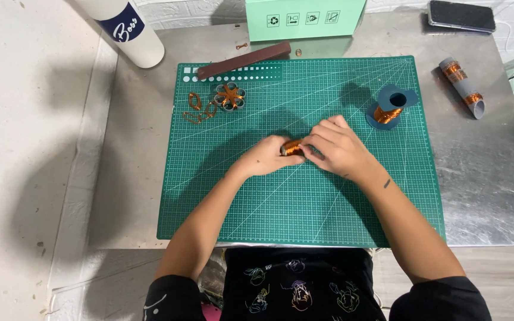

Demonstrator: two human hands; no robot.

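A green cutting mat (304,196) covered most of the steel table (489,178). Both hands met near its middle: the right hand (337,148) and the left hand (266,157) each pinched a small copper-wire coil (292,147) between them. A blue spool (391,106) stood nearby; copper petal loops (200,109) lay far left.

Green cutting mat (239,202), grey spool (463,87), brown strip (244,60), white cylinder (127,30), mint box (304,18), wire flower (229,96)
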